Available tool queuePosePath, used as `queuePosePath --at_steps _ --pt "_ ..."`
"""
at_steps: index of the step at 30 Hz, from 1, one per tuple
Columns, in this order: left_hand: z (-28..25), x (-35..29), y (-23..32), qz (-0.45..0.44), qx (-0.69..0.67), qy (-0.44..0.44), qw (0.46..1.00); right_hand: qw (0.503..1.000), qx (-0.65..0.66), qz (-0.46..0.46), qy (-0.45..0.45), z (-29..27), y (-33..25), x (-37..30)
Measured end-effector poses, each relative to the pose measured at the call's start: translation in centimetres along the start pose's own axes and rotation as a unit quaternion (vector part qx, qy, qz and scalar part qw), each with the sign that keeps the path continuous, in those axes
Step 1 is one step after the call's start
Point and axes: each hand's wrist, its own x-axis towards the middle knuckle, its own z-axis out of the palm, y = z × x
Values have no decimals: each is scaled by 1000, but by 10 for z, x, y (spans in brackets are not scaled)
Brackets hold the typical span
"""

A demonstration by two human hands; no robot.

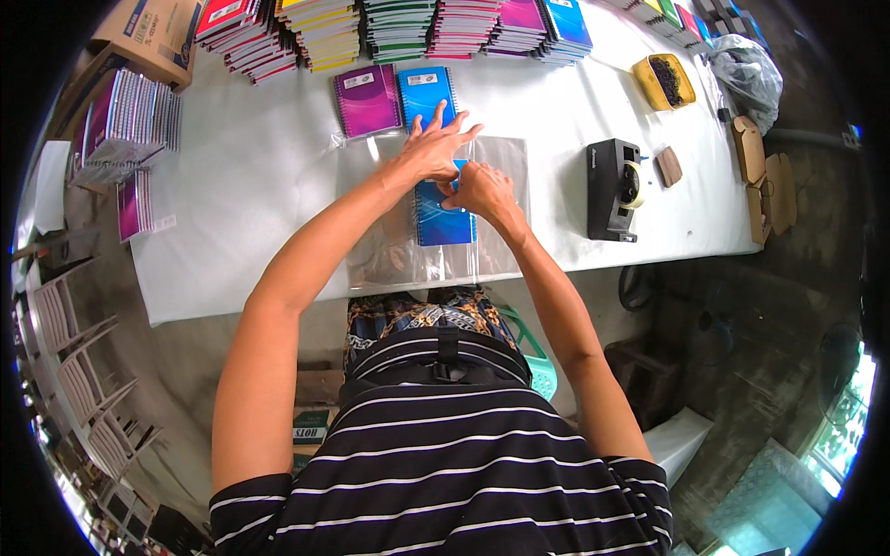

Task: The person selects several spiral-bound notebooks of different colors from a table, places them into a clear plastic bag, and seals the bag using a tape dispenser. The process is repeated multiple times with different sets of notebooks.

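Observation:
A blue spiral notebook (445,227) lies on a clear plastic sheet (380,250) in front of me, partly covered by my hands. My left hand (434,150) is open, its fingers spread over the notebook's far end and reaching the lower part of a second blue notebook (426,91). Close beside it, my right hand (482,193) is closed, fingers curled over the near notebook's upper right; what they pinch is hidden. A purple spiral notebook (367,100) lies left of the second blue one.
Tall stacks of coloured notebooks (399,28) line the table's far edge; more purple notebooks (130,120) are at the left. To the right are a black tape dispenser (603,195), a small brown block (668,167), a yellow container with dark bits (640,79) and a clear bag (746,79).

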Motion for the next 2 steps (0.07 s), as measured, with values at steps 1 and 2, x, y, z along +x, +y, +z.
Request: queuePosePath --at_steps 1,2 --pt "0 -1 -1 1 3 -8 1000 1000 -9 -3 -1 -2 -5 -3" --pt "4 -1 -4 10 -11 5 1000 1000 -18 -6 -3 -4 -10 -6"
